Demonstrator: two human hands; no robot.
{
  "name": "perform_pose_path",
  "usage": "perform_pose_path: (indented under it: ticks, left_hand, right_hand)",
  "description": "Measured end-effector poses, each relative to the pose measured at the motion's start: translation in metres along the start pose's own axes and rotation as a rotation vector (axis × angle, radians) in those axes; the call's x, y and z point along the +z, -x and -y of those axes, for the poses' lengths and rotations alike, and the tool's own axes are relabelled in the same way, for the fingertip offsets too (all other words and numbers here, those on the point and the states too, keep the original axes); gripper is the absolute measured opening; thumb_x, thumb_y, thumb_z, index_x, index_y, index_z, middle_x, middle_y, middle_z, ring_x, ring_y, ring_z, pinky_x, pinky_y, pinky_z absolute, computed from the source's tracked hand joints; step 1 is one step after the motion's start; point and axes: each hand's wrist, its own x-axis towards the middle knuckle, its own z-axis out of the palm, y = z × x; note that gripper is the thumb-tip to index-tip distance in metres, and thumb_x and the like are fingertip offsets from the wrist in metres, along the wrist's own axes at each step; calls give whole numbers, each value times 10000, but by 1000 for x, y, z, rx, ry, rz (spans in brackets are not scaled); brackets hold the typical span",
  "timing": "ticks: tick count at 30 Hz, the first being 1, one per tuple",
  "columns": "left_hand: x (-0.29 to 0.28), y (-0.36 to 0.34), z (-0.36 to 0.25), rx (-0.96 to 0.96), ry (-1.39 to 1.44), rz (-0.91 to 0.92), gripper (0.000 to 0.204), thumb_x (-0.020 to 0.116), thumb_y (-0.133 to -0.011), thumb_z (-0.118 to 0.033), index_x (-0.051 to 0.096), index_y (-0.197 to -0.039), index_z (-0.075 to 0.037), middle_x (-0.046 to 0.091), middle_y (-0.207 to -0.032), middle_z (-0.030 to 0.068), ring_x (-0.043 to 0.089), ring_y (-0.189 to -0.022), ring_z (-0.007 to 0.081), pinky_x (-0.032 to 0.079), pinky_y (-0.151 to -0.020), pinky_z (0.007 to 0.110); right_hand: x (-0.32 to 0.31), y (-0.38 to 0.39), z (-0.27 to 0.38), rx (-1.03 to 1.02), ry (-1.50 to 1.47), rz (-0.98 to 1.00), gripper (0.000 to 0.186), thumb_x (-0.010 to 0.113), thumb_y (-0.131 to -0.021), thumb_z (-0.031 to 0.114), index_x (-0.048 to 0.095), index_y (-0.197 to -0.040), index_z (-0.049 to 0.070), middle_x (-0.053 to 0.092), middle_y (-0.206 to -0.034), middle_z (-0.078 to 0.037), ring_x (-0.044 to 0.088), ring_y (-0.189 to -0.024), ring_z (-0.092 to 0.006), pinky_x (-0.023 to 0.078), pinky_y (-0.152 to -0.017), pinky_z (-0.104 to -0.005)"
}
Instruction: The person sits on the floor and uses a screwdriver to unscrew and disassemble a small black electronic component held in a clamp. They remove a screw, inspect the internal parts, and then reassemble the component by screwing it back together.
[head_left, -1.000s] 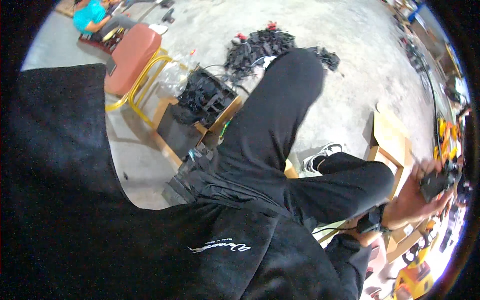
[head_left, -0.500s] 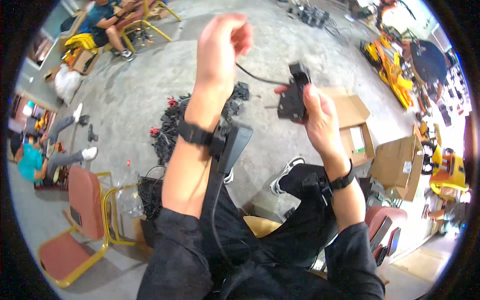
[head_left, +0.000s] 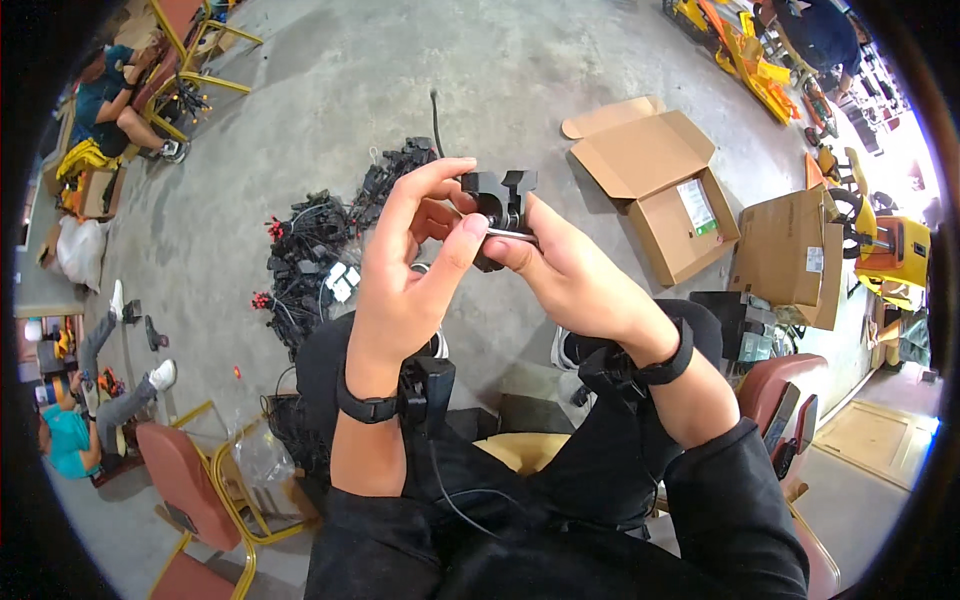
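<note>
As the left hand (head_left: 396,300) pinches a blocky, notched black device (head_left: 489,186), the right hand (head_left: 585,282) pinches it too.

A matte black, loose fabric top (head_left: 600,565) fills the bottom of the frame, its wide black sleeves (head_left: 735,500) ending near the elbows. Plain black cloth trousers (head_left: 625,465) show in the lower middle. Each wrist wears a black strap-like band (head_left: 672,362) bearing a black, box-shaped plastic device (head_left: 428,388); a thin dark cable (head_left: 440,480) runs down from the left one. Slivers of pale shoes (head_left: 562,350) show at centre.
</note>
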Motion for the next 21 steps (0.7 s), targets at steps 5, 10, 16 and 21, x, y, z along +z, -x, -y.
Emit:
perform_pose_path:
  ticks: [5, 10, 16, 21]
  left_hand:
    - [3, 8, 2, 134, 79, -31, 310, 646, -917, -14, 580, -1220, -36, 592, -1093, 85, 613, -889, 123, 518, -756, 259]
    - [-1, 1, 14, 190, -38, 35, 198, 597, -919, 59, 639, -1104, 2, 606, -1072, 90, 630, -864, 133, 530, -717, 250]
    - [-1, -7, 10, 344, -457, 43, 312, 753, -773, 53, 716, -1073, -21, 647, -917, 90, 648, -789, 174, 521, -668, 277]
    - [-2, -8, 12, 426, -518, 20, 297, 779, -743, 44, 727, -1028, -23, 663, -871, 90, 655, -747, 195, 523, -629, 289]
  right_hand:
    - [-4, 0, 8, 0, -57, 34, 263, 552, -1013, 184, 481, -1085, -59, 672, -996, -203, 661, -982, -237, 509, -836, -358]
    - [-13, -2, 1, 31, -14, 24, 288, 561, -1012, 224, 479, -1048, -50, 670, -966, -200, 655, -936, -231, 506, -819, -353]
    - [-19, 1, -6, 56, 15, 21, 313, 555, -1016, 268, 485, -1009, -37, 616, -820, -183, 562, -764, -184, 476, -712, -356]
    - [-15, 2, -8, 27, -27, -3, 276, 559, -1012, 239, 513, -971, -30, 585, -759, -161, 520, -710, -188, 460, -677, -364]
